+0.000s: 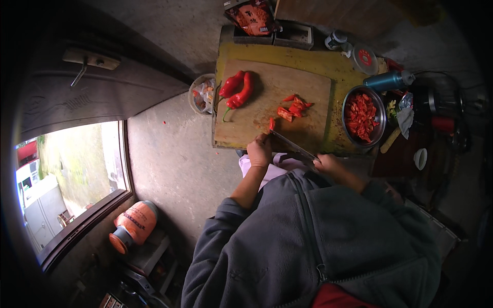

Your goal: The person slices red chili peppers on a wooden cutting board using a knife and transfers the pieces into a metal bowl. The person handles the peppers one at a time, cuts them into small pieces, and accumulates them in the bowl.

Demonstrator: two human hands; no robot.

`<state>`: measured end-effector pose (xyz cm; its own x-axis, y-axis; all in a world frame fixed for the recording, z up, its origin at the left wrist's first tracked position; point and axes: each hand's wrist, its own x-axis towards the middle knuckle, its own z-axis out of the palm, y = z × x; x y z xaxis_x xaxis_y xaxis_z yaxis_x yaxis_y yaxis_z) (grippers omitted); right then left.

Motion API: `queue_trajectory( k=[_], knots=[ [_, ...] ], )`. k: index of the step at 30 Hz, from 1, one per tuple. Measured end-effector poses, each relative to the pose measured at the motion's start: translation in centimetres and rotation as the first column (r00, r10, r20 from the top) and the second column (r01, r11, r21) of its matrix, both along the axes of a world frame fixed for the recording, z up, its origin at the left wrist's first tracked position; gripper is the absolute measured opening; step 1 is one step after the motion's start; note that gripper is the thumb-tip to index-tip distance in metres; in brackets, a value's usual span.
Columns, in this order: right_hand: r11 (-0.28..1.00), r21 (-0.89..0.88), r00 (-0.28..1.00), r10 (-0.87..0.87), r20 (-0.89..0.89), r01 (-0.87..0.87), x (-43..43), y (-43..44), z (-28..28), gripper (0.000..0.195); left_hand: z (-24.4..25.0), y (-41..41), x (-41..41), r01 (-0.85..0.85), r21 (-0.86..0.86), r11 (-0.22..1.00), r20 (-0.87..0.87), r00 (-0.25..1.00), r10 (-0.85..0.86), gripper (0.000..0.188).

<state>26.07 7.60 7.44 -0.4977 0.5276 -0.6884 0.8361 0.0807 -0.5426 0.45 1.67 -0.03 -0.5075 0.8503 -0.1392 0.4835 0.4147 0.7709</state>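
Observation:
My right hand grips the handle of a kitchen knife at the near edge of a wooden cutting board. Beside the blade's far end, my left hand has its fingers closed near a small piece of red pepper; how firmly it holds the piece is hidden. Several cut pepper pieces lie on the board's right half. Two whole red peppers rest at its upper left, one with a green stem. To the right stands a metal bowl filled with chopped red pepper.
A teal bottle lies behind the bowl, near a round lid. At the back are a printed food bag and an open box. A lined waste bucket stands left of the table, and a dark door hangs further left.

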Motion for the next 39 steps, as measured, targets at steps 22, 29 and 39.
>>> queue_trajectory(
  k=[22, 29, 39],
  knots=[
    [0.999, -0.036, 1.0, -0.03, -0.008, 0.029, -0.8, 0.7, -1.3, 0.038, -1.0, -0.4, -0.4, -0.009, -0.018, 1.0, 0.132, 0.991, 0.011, 0.01],
    [0.883, -0.173, 0.857, -0.467, -0.217, 0.437, 0.7, -0.3, -3.6, 0.037, -0.5, -2.3, -3.9, -0.272, -0.124, 0.954, 0.933, 0.295, 0.206, 0.008],
    [0.956, -0.047, 0.939, -0.292, -0.182, 0.288, -2.4, -1.8, -1.2, 0.034, -0.9, 0.4, -19.8, -0.682, -0.14, 0.718, 0.846, 0.295, 0.444, 0.017]
  ],
)
